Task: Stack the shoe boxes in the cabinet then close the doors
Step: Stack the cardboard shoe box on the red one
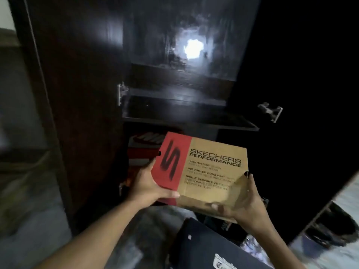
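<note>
Skechers box [209, 169] in both hands' fingers, L hand [149, 183] & R hand [246, 202], red box [143, 150] behind (mostly hidden, blurry)

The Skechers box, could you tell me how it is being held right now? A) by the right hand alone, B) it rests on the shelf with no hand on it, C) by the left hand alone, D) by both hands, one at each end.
D: the left hand grips the red end of the Skechers box and the right hand supports the tan end, in front of the open cabinet.
</note>
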`<state>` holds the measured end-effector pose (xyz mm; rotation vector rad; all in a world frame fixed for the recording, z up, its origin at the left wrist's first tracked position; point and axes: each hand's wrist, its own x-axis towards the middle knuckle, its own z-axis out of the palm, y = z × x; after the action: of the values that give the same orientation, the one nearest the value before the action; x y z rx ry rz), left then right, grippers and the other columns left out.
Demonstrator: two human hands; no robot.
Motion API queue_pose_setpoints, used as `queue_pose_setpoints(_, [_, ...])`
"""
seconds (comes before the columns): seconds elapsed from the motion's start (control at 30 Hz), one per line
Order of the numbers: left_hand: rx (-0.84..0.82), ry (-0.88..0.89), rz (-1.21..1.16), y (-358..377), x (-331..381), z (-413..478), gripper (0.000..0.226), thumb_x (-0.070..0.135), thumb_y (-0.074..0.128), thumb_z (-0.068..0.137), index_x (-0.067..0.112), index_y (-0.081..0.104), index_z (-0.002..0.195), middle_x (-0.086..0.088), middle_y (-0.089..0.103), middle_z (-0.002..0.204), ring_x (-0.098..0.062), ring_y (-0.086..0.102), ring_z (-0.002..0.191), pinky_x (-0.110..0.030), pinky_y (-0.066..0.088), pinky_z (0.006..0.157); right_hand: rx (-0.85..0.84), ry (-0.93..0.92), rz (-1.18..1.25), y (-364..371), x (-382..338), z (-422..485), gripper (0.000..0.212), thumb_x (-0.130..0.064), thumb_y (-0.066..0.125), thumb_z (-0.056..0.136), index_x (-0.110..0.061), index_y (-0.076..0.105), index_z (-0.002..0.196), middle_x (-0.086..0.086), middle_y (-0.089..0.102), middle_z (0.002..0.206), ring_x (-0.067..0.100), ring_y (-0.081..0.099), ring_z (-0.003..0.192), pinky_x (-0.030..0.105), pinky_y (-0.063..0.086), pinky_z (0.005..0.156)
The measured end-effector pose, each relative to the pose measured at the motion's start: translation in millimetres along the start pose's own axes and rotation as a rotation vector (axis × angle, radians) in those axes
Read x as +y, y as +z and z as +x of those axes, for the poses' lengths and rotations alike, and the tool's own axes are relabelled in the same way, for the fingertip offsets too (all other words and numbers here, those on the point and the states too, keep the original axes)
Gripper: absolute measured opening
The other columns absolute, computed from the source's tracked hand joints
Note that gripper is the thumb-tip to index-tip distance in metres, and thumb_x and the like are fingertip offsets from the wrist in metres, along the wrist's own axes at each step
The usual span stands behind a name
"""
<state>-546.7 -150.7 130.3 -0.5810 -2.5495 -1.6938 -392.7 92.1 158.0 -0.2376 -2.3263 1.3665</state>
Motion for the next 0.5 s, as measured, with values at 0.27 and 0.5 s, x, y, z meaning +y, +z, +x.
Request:
queue_pose_setpoints(0.27, [0.211,-0.059,0.075,-11.2,-32.8,92.1,0.091,0.024,0.103,0.040,0.031,0.059,0.120,0.020,0.069,0.092,0.013,0.065,0.081,-0.006,0.050,0.077,-0.120,-0.019,0.193,49.9,47.1,154.9,0.104,-0.018,0.098,0.050,-0.027,0.037,0.133,-0.020,0.063,0.119,-0.015,0.061,0.101,0.016,0.049,0.093])
queue_pose_setpoints(0.5, [0.234,-0.092,0.207,-15.7,-55.3,145.1,0.095,0.055,0.095,0.038,0.030,0.061,0.123,0.013,0.072,0.108,-0.009,0.069,0.100,-0.029,0.055,0.092,-0.149,-0.045,0.235,87.3,81.8,217.9,0.085,-0.031,0.097,0.048,-0.033,0.054,0.121,-0.012,0.073,0.111,-0.001,0.070,0.100,0.021,0.060,0.077])
